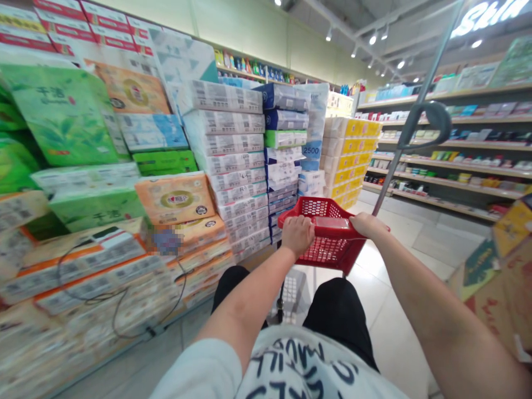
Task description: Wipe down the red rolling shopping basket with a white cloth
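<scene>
A red plastic shopping cart [326, 252] with perforated basket walls stands right in front of me. My left hand [297, 235] is wrapped round the left part of its red handle [332, 226]. Round the right end of the same handle, my right hand [369, 225] is closed, its fingertips mostly hidden from view. A grey pole [409, 119] with a loop-shaped hook rises behind my right hand, beside the cart. What lies inside the basket, if anything, cannot be made out.
Stacked tissue packs [239, 160] line the left side, with orange packs [178, 199] and green packs [62, 116] nearer me. Loose cables [120, 310] hang over the low stack. Yellow-and-white packs [353, 155] stand ahead. Shelves [449, 144] and cardboard boxes [499, 277] are on the right.
</scene>
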Demonstrator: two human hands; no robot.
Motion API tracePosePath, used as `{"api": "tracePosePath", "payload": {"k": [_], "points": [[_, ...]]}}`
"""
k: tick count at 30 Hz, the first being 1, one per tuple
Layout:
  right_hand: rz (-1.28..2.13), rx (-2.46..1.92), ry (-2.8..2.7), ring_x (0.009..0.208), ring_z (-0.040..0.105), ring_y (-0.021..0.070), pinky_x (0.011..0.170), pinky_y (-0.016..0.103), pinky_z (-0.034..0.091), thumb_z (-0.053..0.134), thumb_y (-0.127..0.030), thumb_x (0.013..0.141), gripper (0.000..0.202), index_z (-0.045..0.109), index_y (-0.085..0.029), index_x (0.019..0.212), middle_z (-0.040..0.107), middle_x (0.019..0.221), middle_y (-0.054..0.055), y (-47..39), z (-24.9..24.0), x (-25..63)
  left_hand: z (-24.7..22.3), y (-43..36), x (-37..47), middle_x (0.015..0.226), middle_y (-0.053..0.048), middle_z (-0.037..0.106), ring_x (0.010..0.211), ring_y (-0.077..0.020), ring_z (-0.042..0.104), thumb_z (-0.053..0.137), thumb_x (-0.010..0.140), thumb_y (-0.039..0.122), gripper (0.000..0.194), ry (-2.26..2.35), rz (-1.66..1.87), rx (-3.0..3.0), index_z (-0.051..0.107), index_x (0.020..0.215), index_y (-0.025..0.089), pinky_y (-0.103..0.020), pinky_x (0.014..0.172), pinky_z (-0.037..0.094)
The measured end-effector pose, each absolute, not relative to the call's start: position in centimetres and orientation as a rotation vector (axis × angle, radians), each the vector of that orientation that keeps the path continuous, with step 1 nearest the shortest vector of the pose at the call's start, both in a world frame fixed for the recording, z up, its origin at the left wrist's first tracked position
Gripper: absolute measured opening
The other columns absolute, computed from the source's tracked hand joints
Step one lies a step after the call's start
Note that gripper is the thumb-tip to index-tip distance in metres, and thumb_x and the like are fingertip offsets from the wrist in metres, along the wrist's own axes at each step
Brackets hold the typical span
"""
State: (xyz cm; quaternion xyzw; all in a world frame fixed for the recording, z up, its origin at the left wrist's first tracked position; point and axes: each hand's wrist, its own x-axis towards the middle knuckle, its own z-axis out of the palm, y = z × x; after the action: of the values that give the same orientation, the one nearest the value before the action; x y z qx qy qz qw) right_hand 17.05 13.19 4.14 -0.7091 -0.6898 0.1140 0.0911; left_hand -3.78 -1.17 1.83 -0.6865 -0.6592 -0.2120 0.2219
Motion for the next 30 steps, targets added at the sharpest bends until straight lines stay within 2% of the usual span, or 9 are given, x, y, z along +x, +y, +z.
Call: {"api": "tracePosePath", "payload": {"k": [4, 7, 11, 15, 17, 24, 30], "points": [[0.334, -2.078, -2.093, 0.115, 0.056, 0.0369, 0.093, 0.052, 0.044, 0.043, -0.049, 0.085, 0.054, 0.062, -0.014, 0.121, 0.056, 0.13, 0.022, 13.0, 4.3, 17.2, 3.7, 0.3, -3.5, 0.088, -0.008, 0.069, 0.084, -0.0207, 0.065, 0.029, 0.1, 0.04, 0.042, -2.114, -0.388, -1.967, 0.065, 0.095, 0.019, -0.034, 0.077, 0.044], [0.348, -2.105, -2.068, 0.116, 0.055, 0.0387, 0.093, 0.054, 0.043, 0.043, -0.048, 0.085, 0.053, 0.062, -0.014, 0.121, 0.055, 0.131, 0.022, 13.0, 4.4, 17.1, 2.9, -0.4, -3.6, 0.092, -0.008, 0.068, 0.089, -0.0216, 0.064, 0.028, 0.1, 0.038, 0.041, -1.963, -0.474, -1.966, 0.064, 0.096, 0.019, -0.036, 0.082, 0.043], [0.385, -2.164, -2.024, 0.117, 0.055, 0.0378, 0.093, 0.051, 0.044, 0.043, -0.047, 0.085, 0.053, 0.061, -0.014, 0.122, 0.054, 0.132, 0.023, 13.0, 4.5, 16.9, 1.0, -1.7, -3.8, 0.11, -0.01, 0.064, 0.106, -0.0236, 0.057, 0.032, 0.098, 0.035, 0.034, -1.733, -0.626, -1.89, 0.059, 0.112, 0.019, -0.041, 0.096, 0.038], [0.339, -2.1, -2.085, 0.116, 0.056, 0.0366, 0.093, 0.052, 0.044, 0.043, -0.049, 0.086, 0.052, 0.062, -0.015, 0.121, 0.057, 0.129, 0.022, 12.7, 4.6, 17.1, 3.1, -0.1, -3.6, 0.092, -0.008, 0.069, 0.088, -0.0226, 0.064, 0.028, 0.099, 0.038, 0.041, -2.045, -0.425, -1.938, 0.064, 0.095, 0.019, -0.038, 0.082, 0.044], [0.325, -2.086, -2.101, 0.115, 0.056, 0.0367, 0.093, 0.052, 0.044, 0.043, -0.047, 0.086, 0.051, 0.063, -0.015, 0.12, 0.057, 0.128, 0.022, 12.5, 4.8, 17.2, 4.0, 0.5, -3.6, 0.089, -0.009, 0.069, 0.084, -0.0232, 0.065, 0.031, 0.098, 0.04, 0.04, -2.131, -0.304, -2.018, 0.065, 0.094, 0.019, -0.037, 0.077, 0.045], [0.344, -2.126, -2.057, 0.118, 0.053, 0.0389, 0.094, 0.054, 0.042, 0.042, -0.046, 0.086, 0.05, 0.063, -0.014, 0.12, 0.054, 0.132, 0.023, 12.3, 4.9, 17.0, 2.4, -1.3, -3.5, 0.1, -0.012, 0.067, 0.1, -0.0248, 0.061, 0.028, 0.098, 0.036, 0.04, -1.835, -0.591, -1.894, 0.063, 0.099, 0.017, -0.042, 0.091, 0.04], [0.349, -2.101, -2.097, 0.118, 0.054, 0.0374, 0.095, 0.052, 0.043, 0.043, -0.047, 0.085, 0.052, 0.062, -0.015, 0.121, 0.056, 0.131, 0.021, 12.0, 5.0, 17.3, 4.5, 0.1, -3.4, 0.092, -0.01, 0.07, 0.087, -0.0235, 0.066, 0.036, 0.096, 0.042, 0.038, -2.167, -0.239, -2.05, 0.067, 0.098, 0.02, -0.036, 0.079, 0.045]]}}
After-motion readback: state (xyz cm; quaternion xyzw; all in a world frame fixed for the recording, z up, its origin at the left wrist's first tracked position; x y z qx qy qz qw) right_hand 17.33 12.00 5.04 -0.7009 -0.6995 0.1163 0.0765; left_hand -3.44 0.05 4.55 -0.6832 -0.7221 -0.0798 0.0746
